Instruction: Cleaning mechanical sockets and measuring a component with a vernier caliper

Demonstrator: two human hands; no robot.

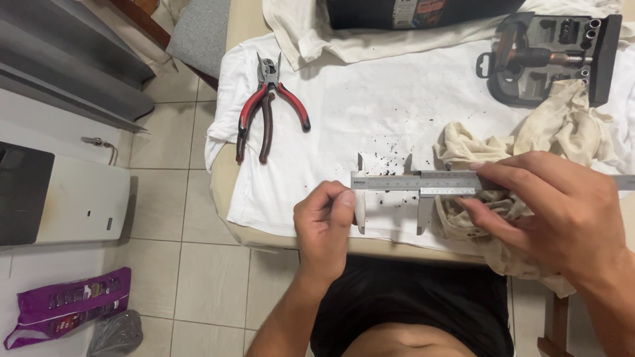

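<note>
White cloth (370, 99): tool case (549, 56) (sockets inside), caliper (413, 184) held.

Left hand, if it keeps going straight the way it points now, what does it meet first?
Probably the left hand meets the caliper straightaway, its fingertips already at the fixed jaw end; depth is hard to judge.

Red-handled pliers (268, 109) on white cloth (370, 99), far left; grey socket case (549, 56), far right; purple packet (66, 305) on floor, near left

purple flat packet (66, 305) | floor, lower left || dark box, coloured label (413, 10) | table's top edge
</note>
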